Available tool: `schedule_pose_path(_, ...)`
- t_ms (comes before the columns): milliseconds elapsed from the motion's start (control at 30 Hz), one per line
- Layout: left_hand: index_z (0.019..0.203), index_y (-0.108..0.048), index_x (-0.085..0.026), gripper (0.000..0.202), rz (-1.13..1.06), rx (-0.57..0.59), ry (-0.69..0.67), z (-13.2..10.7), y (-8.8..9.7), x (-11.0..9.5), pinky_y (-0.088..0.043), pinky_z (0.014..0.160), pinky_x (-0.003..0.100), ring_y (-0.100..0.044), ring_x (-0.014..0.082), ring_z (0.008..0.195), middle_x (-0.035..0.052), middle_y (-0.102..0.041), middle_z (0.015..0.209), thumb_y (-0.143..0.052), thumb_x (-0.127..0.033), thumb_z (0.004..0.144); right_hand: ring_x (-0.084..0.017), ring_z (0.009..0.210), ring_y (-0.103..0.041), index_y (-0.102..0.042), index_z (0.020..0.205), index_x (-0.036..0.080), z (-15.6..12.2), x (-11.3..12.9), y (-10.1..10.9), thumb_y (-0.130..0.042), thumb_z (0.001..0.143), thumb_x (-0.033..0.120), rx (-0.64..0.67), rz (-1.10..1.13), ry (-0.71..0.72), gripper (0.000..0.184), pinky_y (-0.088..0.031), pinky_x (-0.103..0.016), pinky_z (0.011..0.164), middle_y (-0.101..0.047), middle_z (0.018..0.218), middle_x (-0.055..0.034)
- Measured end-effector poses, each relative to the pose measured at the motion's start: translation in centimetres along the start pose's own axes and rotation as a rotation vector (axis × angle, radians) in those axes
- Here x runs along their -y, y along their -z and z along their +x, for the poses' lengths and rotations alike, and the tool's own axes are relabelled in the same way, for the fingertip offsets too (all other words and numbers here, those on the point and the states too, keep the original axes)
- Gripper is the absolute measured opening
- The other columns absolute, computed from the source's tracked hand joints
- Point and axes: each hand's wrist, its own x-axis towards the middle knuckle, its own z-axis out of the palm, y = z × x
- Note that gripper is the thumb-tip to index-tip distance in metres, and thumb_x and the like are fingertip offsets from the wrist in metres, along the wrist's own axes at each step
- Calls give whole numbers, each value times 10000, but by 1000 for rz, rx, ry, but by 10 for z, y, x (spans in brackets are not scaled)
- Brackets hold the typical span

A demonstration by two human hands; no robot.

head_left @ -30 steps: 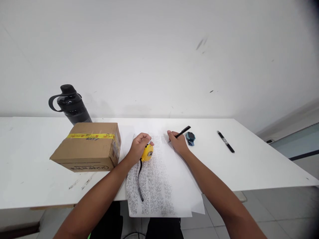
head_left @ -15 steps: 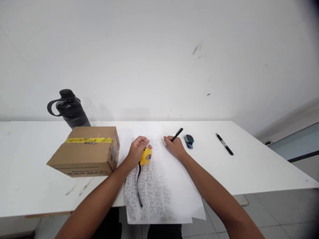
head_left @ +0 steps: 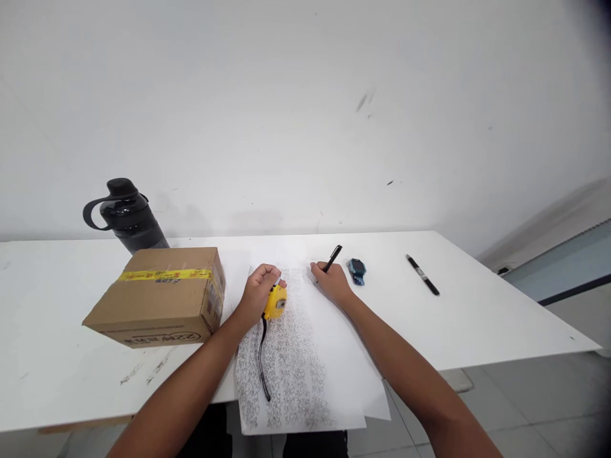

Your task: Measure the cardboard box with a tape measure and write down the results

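My right hand [head_left: 333,282] is closed around a black pen [head_left: 333,258], its lower end down at the paper near the top of the sheet. Several columns of dense dark handwriting cover the left part of the paper [head_left: 341,375]; the right part is blank. On the sheet's upper left, my left hand [head_left: 260,291] is closed against a yellow tape measure [head_left: 275,303], fingers curled over its top side. A black wrist strap [head_left: 262,366] trails from the tape measure down across the writing. The pen's tip is hidden by my fingers.
To the left stands a taped cardboard box [head_left: 162,299], with a black water bottle [head_left: 131,219] behind it. Right of my right hand lie a blue digital watch [head_left: 356,270] and another black pen [head_left: 422,275]. The white table [head_left: 458,324] meets the wall at the back.
The whole view has shifted and tilted slightly, so things on the table appear a little further left. Both hands keep their holds, with little movement over the paper.
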Motion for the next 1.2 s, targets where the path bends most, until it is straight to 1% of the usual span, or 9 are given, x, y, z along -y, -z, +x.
schedule_pose_path(67,831,-518,-198,336,-5,11,-10,1,1,2,-425,474,216,-529,100,507,-12,-635,688,-668,-485,744,-102,517,-296,-269,528,218,-1,0,1,-459,818,450,55,6,33,417,-246,-243,508,-275,490,59)
schedule_pose_path(200,827,-524,-189,333,16,10,-33,1,0,3,-420,485,210,-532,98,520,-5,-636,687,-657,-487,756,-104,509,-293,-277,523,217,-2,2,2,-452,824,446,1,-81,-6,417,-235,-245,501,-267,485,58)
schedule_pose_path(533,901,-567,-176,379,126,31,-69,0,-2,7,-433,511,227,-542,108,559,28,-665,790,-593,-540,797,-107,495,-342,-328,511,211,-2,-1,4,-442,854,464,35,-159,46,441,-256,-237,497,-330,472,52)
schedule_pose_path(633,906,-584,-178,341,239,50,-130,-1,-3,11,-441,588,235,-550,114,632,49,-689,896,-576,-508,820,-118,486,-368,-370,509,213,-1,-3,5,-423,878,488,-77,-210,62,464,-271,-247,494,-347,464,45)
schedule_pose_path(700,891,-602,-180,313,323,50,-190,-2,-2,13,-428,622,234,-544,120,676,49,-689,922,-551,-485,843,-136,546,-453,-475,568,209,-1,-3,3,-395,906,491,-167,-227,164,448,-335,-249,534,-454,535,19)
schedule_pose_path(767,874,-623,-180,312,387,46,-240,-5,0,13,-407,618,229,-527,122,677,37,-677,878,-515,-473,867,-159,679,-550,-600,751,198,-1,-4,-1,-389,924,465,-206,-248,322,382,-411,-256,618,-587,746,-34)
schedule_pose_path(900,860,-647,-184,328,442,60,-259,-11,5,15,-391,586,229,-511,120,622,6,-623,740,-484,-469,880,-178,785,-621,-608,1052,226,2,-15,-16,-374,932,328,-149,-411,485,282,-465,-267,600,-580,1073,-80)
schedule_pose_path(1067,874,-656,-182,306,514,-35,-298,-21,2,15,-452,715,262,-587,154,764,28,-658,818,-479,-430,889,-195,837,-651,-574,1165,184,18,-32,-32,-312,850,97,-207,-499,604,419,-512,-301,667,-606,1066,-107)
schedule_pose_path(1200,923,-660,-179,226,554,-88,-309,-50,1,9,-473,847,308,-624,185,910,60,-691,945,-520,-348,867,-247,926,-651,-615,1126,170,13,-12,-31,-343,881,163,-316,-496,733,366,-515,-387,741,-636,1104,-142)
